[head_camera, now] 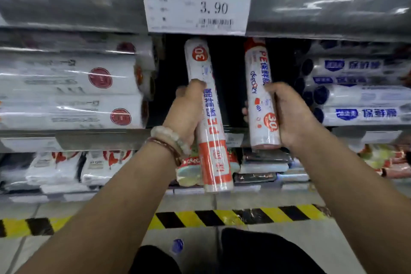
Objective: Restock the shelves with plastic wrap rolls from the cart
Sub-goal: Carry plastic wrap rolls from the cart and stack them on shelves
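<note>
The shelf runs the width of the view, with stacked white rolls lying sideways at left and blue-labelled ones at right; between them is a dark gap under the price tag reading 3.90. Below, a lower shelf holds packaged goods, and striped tape crosses the floor. The cart is not in view.

The left roll and right roll are both held roughly upright in front of the gap, tops tilted toward it, well apart from each other. The left hand, a bead bracelet at its wrist, has its grip wrapped round its roll about mid-length; the right hand clasps its roll along the lower half.

The rolls look light and stiff, cylinders that should keep their shape, but the glossy film wrapper probably slides under fingers. A mid-length hold likely balances best when turning one sideways into the gap.
</note>
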